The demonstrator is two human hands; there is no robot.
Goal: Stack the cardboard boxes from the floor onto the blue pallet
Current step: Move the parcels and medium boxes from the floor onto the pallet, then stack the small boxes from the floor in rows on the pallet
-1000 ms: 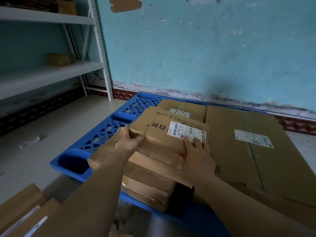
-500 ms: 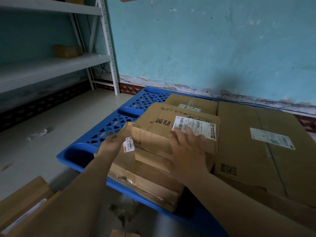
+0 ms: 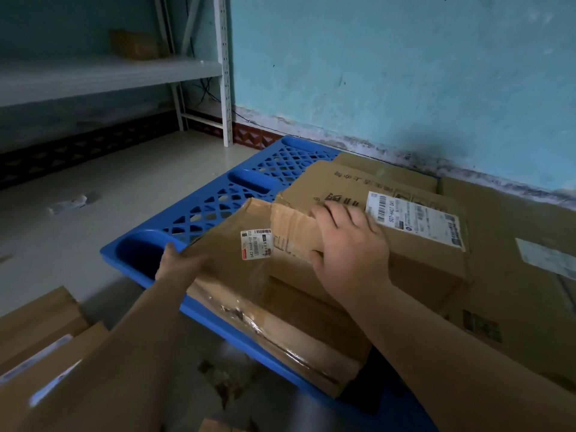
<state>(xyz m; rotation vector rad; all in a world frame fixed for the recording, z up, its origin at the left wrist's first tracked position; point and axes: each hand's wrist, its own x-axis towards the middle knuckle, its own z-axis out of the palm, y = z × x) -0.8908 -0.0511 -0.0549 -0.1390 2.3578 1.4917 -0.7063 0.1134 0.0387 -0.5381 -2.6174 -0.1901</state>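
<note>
A blue plastic pallet (image 3: 218, 201) lies on the floor against the turquoise wall. A worn flat cardboard box (image 3: 237, 269) with a small red-striped sticker lies at the pallet's near left edge. My left hand (image 3: 174, 263) grips its left edge. My right hand (image 3: 346, 244) holds its torn top flap, fingers curled over the edge. Behind it sits a box with a white barcode label (image 3: 414, 226). A large flat box (image 3: 514, 275) covers the pallet's right side.
Several cardboard boxes (image 3: 40, 332) lie on the floor at the lower left. A white metal shelf rack (image 3: 224, 73) stands at the left wall, with a brown parcel (image 3: 134, 45) on a shelf. A scrap of paper (image 3: 68, 204) lies on the grey floor.
My left hand slid from the box's top flap down to its left edge. My right hand moved left onto the torn flap. The view moved closer to the pallet.
</note>
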